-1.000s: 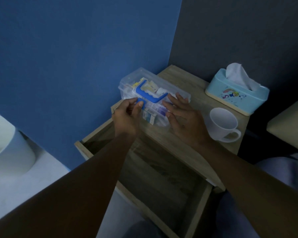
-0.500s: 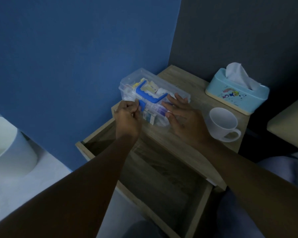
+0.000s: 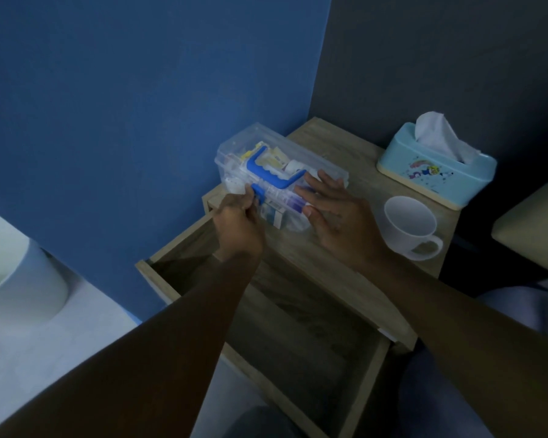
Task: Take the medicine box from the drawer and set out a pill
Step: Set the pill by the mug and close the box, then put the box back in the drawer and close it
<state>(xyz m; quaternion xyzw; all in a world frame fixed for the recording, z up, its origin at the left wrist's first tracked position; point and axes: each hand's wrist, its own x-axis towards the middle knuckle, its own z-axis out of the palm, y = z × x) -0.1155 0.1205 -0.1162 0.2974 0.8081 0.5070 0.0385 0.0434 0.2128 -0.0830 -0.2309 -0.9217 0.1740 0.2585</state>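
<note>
The clear plastic medicine box (image 3: 301,156), with a blue handle (image 3: 274,172) on its lid, stands on the wooden bedside table (image 3: 351,260) near the blue wall. Packets and blister strips show through its walls. My left hand (image 3: 239,226) pinches the blue latch (image 3: 259,192) at the box's front edge. My right hand (image 3: 339,216) lies flat with fingers spread on the right part of the lid. Below the tabletop the drawer (image 3: 285,317) is pulled out, and its inside looks dark and bare. No loose pill is visible.
A white mug (image 3: 410,227) stands right of my right hand. A light-blue tissue box (image 3: 437,170) sits at the back right. A white rounded bin (image 3: 16,273) is on the floor at left. A pale cushion edge (image 3: 535,229) lies at far right.
My left hand's fingers have closed onto the blue latch and the hand shifted slightly left. The right hand stays pressed on the lid, and the box has not moved.
</note>
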